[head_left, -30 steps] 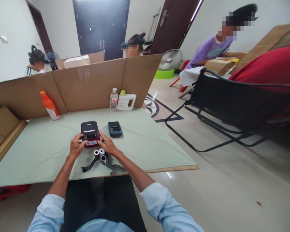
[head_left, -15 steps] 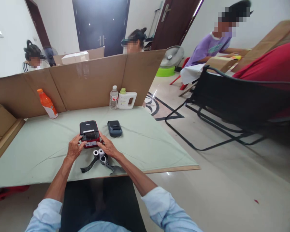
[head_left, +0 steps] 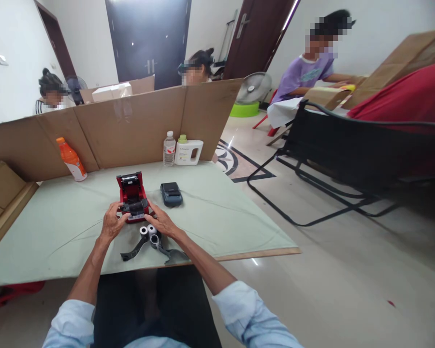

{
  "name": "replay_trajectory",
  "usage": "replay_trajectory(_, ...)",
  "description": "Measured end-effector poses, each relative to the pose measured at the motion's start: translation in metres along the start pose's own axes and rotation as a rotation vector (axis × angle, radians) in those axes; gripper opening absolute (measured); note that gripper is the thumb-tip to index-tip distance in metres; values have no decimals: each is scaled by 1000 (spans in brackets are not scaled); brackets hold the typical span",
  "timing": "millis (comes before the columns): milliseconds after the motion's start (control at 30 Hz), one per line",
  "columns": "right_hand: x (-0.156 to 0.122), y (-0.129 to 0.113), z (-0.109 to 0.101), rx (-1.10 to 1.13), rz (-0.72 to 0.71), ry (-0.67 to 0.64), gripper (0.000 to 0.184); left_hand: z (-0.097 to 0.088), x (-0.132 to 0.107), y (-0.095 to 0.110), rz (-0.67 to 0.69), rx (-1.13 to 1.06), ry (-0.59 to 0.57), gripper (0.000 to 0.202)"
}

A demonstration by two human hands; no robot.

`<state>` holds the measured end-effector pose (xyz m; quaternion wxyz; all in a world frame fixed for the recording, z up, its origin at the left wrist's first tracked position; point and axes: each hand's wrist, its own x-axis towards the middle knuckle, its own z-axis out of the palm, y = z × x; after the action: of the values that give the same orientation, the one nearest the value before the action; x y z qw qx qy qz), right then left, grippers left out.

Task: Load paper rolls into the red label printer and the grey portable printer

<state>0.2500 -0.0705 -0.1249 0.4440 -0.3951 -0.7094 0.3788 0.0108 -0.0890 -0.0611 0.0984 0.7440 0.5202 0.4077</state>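
A small red and black label printer (head_left: 133, 199) stands on the green-covered table (head_left: 76, 246) with its lid raised, showing a red inside. My left hand (head_left: 113, 221) grips the printer's left side, thumb at the front. On the right side my right hand (head_left: 160, 218) holds it the same way. Just in front of the printer are several small paper rolls (head_left: 152, 231), with dark strips (head_left: 133, 251) trailing from them. A dark blue-grey portable printer (head_left: 171, 194) lies to the right, apart from my hands.
Along the cardboard partition (head_left: 137, 121) stand an orange bottle (head_left: 71, 159), a clear water bottle (head_left: 169, 150) and a white jug (head_left: 188, 152). Cardboard (head_left: 3, 198) sits at the left edge. A black folding chair (head_left: 333, 150) is on the right; three people sit beyond.
The printer's lid has swung up from closed to raised. Both hands keep their hold on its sides. The view has shifted slightly.
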Motion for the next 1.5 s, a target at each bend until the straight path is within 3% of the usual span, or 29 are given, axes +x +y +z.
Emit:
replay_trajectory(133, 2, -5, -4, -70, -6, 11, 78, -3, 2, 1, 1, -27, -24, 32)
replay_trajectory(300, 20, -18, -10, -330, -215, 77, 80, -5, 8, 0, 10, -11, -43, 28)
replay_trajectory(433, 43, -30, -7, -404, -307, 12, 52, -9, 16, 1, 33, 20, -77, 27)
replay_trajectory(533, 58, -36, -7, -412, -310, -38, 26, -15, 25, 3, 44, 24, -125, 28)
replay_trajectory(600, 69, -40, -10, -402, -285, -25, 20, -18, 33, 1, 46, 15, -171, 32)
replay_trajectory(767, 102, -56, -21, -365, -177, 37, 26, -16, 64, -8, -60, 32, -253, 41)
replay_trajectory(1033, 133, -111, -34, -347, -195, -54, 34, -3, 105, 0, -109, 63, -336, 18)
replay_trajectory(1200, 116, -152, -42, -382, -220, -53, 31, -5, 102, 9, -60, -58, -362, 15)
replay_trajectory(1333, 74, -166, -31, -378, -342, -57, 22, -40, 80, 5, -7, -140, -190, 23)
replay_trajectory(1400, 47, -165, -14, -398, -381, -167, 21, -62, 62, -2, -10, -104, -114, 30)
replay_trajectory(1500, 10, -158, 17, -489, -404, -393, 22, -85, 29, -15, 0, 1, -131, 35)
